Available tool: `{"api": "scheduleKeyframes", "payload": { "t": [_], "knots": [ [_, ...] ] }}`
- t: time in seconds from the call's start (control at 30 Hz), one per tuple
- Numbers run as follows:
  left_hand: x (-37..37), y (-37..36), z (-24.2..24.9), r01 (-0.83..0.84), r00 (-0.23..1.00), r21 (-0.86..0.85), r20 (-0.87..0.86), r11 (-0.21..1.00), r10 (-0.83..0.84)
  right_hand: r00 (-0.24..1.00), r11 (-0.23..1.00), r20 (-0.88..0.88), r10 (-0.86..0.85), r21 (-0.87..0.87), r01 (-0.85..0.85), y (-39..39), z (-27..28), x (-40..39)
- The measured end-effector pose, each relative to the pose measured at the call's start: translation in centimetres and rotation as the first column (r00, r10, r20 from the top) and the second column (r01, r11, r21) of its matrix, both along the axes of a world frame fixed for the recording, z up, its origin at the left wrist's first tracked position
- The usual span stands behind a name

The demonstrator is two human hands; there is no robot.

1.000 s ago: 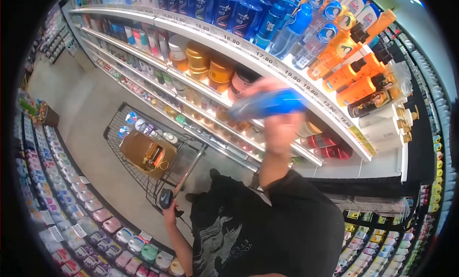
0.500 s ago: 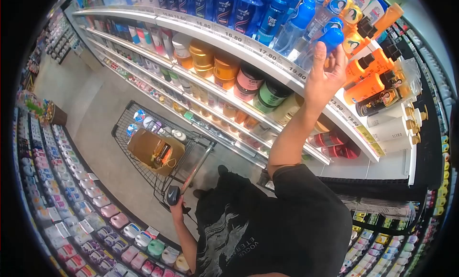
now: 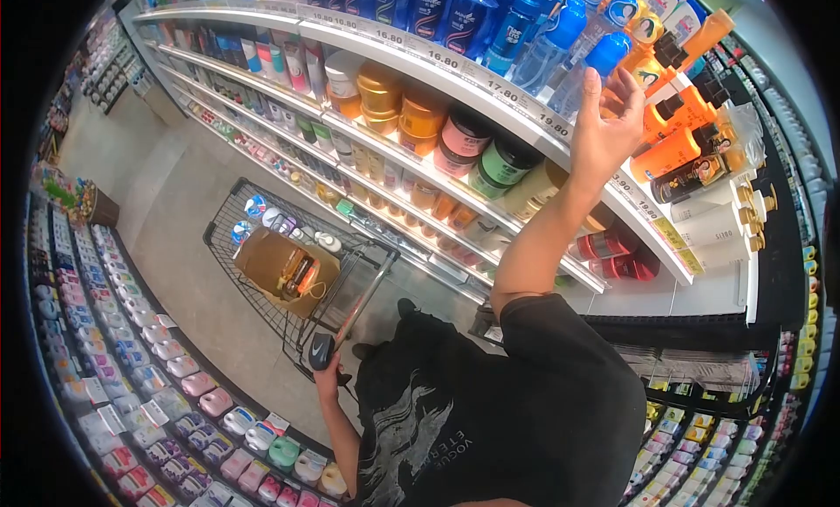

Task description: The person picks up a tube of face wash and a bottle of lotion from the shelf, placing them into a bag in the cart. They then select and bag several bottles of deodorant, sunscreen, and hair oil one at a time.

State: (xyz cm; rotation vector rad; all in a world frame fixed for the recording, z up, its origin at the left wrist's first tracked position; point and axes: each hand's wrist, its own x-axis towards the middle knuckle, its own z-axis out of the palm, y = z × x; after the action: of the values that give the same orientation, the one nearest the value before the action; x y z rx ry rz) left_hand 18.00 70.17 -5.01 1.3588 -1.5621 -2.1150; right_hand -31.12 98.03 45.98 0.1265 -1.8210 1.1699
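My right hand [image 3: 610, 126] is raised at the top shelf, thumb and fingers apart with a gap between them. Just beyond its fingertips stands a clear bottle with a blue cap [image 3: 607, 52]; the hand appears not to grip it. Another blue-capped clear bottle [image 3: 544, 52] stands to its left. Orange bottles [image 3: 667, 153] are to the right of the hand. Low at my left side, my left hand [image 3: 326, 377] is closed at the near end of the shopping cart handle [image 3: 363, 297], by a dark rounded piece [image 3: 322, 351] with a white mark. Its fingers are partly hidden.
The shopping cart [image 3: 249, 275] holds a brown cardboard box [image 3: 262, 266] and several white and blue bottles. Price labels line the curved shelf edge [image 3: 437, 56]. Jars [image 3: 464, 139] fill the shelf below. Another product shelf [image 3: 201, 384] runs along the left.
My right hand has come off the blue cap and moved slightly right and down, its fingers spreading. The view has shifted a little. My left hand stays at the cart handle.
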Motion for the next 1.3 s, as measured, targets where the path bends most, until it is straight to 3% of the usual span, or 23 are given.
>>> {"api": "scheduleKeyframes", "payload": {
  "t": [0.13,0.2,0.27,0.3,0.33,0.37,0.43,0.5,0.53,0.6,0.67,0.77,0.83,0.9,0.97,1.0,1.1,1.17,1.23,1.27,1.3],
  "knots": [
    [0.2,-0.1,0.4,0.02,1.0,-0.005,0.021,1.0,-0.02,0.999,0.999,0.006,-0.047,0.004,0.047,0.0,-0.4,0.8],
    [0.2,-0.2,0.7,0.015,1.0,-0.007,0.017,1.0,-0.014,0.994,0.997,-0.078,-0.073,0.035,0.076,0.0,-0.4,1.4],
    [0.1,-0.3,1.4,0.069,0.997,-0.042,0.018,0.997,-0.068,0.93,0.998,-0.364,-0.052,0.022,0.065,-0.9,1.4,4.4],
    [0.7,-1.0,-0.4,0.156,0.984,-0.089,0.099,0.984,-0.147,0.901,0.999,-0.431,0.04,0.007,-0.041,-1.9,2.5,6.6],
    [-0.3,-0.5,2.9,0.161,0.986,-0.239,0.089,0.958,-0.144,0.865,0.987,-0.484,0.133,-0.012,-0.159,-2.7,3.5,9.0],
    [-0.4,-0.6,3.9,0.138,0.989,-0.171,0.083,0.976,-0.126,0.693,0.942,-0.639,0.334,0.241,-0.232,-1.3,3.8,9.2],
    [0.1,-1.1,4.0,0.143,0.98,-0.033,0.143,0.989,-0.137,0.342,0.67,-0.588,0.733,0.54,-0.509,-2.9,6.3,12.3],
    [1.1,-1.5,0.8,0.212,0.97,-0.102,0.146,0.972,-0.197,-0.012,0.285,-0.371,0.929,0.734,-0.617,-6.1,9.5,14.7],
    [1.2,-1.8,0.6,0.238,0.967,0.013,0.094,0.971,-0.238,-0.098,0.178,-0.301,0.948,0.762,-0.623,-7.7,9.6,15.4],
    [1.3,-1.6,1.4,0.217,0.971,0.008,0.1,0.976,-0.217,-0.242,-0.006,-0.182,0.953,0.788,-0.616,-10.6,10.5,16.5],
    [1.4,-1.7,1.8,0.225,0.971,0.013,0.081,0.974,-0.225,-0.318,-0.094,-0.135,0.938,0.787,-0.61,-13.1,10.6,17.1],
    [1.7,-2.3,1.1,0.269,0.963,0.053,-0.004,0.962,-0.269,-0.385,-0.153,-0.122,0.915,0.778,-0.61,-16.0,10.1,17.5],
    [1.5,-2.7,3.4,0.269,0.963,-0.01,0.008,0.963,-0.269,-0.426,-0.173,-0.14,0.894,0.767,-0.617,-17.8,9.8,17.6],
    [2.2,-3.2,1.3,0.324,0.945,-0.007,-0.04,0.946,-0.324,-0.434,-0.178,-0.156,0.887,0.751,-0.635,-19.4,9.2,17.7],
    [1.8,-3.3,3.6,0.298,0.95,-0.016,-0.096,0.955,-0.298,-0.433,-0.18,-0.159,0.887,0.745,-0.643,-20.8,8.5,17.0],
    [1.6,-3.5,5.9,0.251,0.959,-0.01,-0.131,0.968,-0.251,-0.417,-0.16,-0.174,0.892,0.742,-0.651,-21.1,8.1,16.7],
    [3.5,-2.8,1.8,0.329,0.942,-0.012,-0.069,0.944,-0.329,-0.355,-0.134,-0.183,0.917,0.696,-0.705,-21.8,6.9,14.5],
    [2.2,-3.9,0.5,0.411,0.909,0.027,0.065,0.911,-0.412,-0.292,-0.088,-0.198,0.936,0.67,-0.737,-22.8,6.3,12.6],
    [1.5,-2.5,6.5,0.247,0.966,-0.168,-0.03,0.954,-0.255,-0.186,0.021,-0.238,0.953,0.666,-0.746,-22.0,5.2,11.4],
    [1.5,-2.6,5.4,0.231,0.961,-0.257,-0.092,0.938,-0.262,-0.122,0.096,-0.28,0.952,0.653,-0.751,-21.8,4.5,10.3],
    [1.4,-3.3,5.0,0.271,0.948,-0.228,-0.102,0.935,-0.3,-0.068,0.149,-0.307,0.949,0.629,-0.763,-21.5,3.7,9.4]
  ]
}}
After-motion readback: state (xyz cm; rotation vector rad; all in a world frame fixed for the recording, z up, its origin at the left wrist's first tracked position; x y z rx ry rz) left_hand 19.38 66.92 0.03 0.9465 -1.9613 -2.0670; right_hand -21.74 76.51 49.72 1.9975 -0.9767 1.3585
